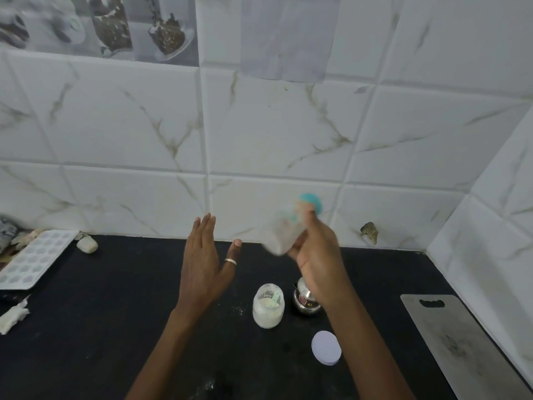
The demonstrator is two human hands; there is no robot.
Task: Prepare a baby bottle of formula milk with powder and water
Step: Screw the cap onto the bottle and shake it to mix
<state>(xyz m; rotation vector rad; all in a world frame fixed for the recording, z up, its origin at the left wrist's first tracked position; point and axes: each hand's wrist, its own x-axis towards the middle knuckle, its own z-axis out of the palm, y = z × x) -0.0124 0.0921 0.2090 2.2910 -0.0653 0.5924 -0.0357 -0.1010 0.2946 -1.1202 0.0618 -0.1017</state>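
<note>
My right hand (315,252) grips a clear baby bottle (284,230) with a teal top, held tilted above the black counter; the bottle is blurred by motion. My left hand (206,261) hovers open to its left, palm facing the bottle, fingers spread, a ring on the thumb, not touching it. Below the hands an open glass jar of white powder (268,307) stands on the counter with a scoop inside. Its white lid (326,347) lies flat to the lower right. A small steel pot (305,301) stands beside the jar, partly hidden by my right wrist.
A steel cutting board (461,342) lies at the right counter edge. A white ice tray (34,258) sits at the far left, with a pale lump (87,244) beside it and a crumpled white cloth (13,316) in front. Tiled walls close the back and right.
</note>
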